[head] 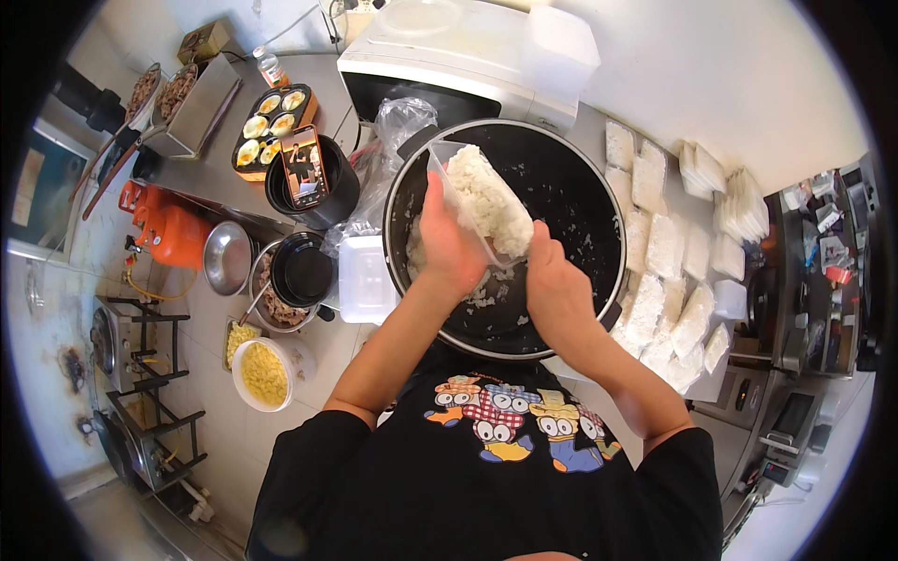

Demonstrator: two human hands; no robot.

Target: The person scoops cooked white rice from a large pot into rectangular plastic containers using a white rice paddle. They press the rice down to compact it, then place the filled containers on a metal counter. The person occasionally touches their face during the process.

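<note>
Over a large round black pot with rice stuck to its bottom and wall, my left hand holds a clear plastic container tilted on its side. White cooked rice fills the container. My right hand is at the container's lower right end, fingers curled; whether it grips the rim or a tool is hidden. More rice lies in the pot beneath my left hand. Right of the pot, several rice-filled containers stand in rows, some overlapping.
A microwave stands behind the pot. On the left are empty plastic trays, a phone propped on a black pot, an egg pan, a bucket of yellow food and an orange gas cylinder.
</note>
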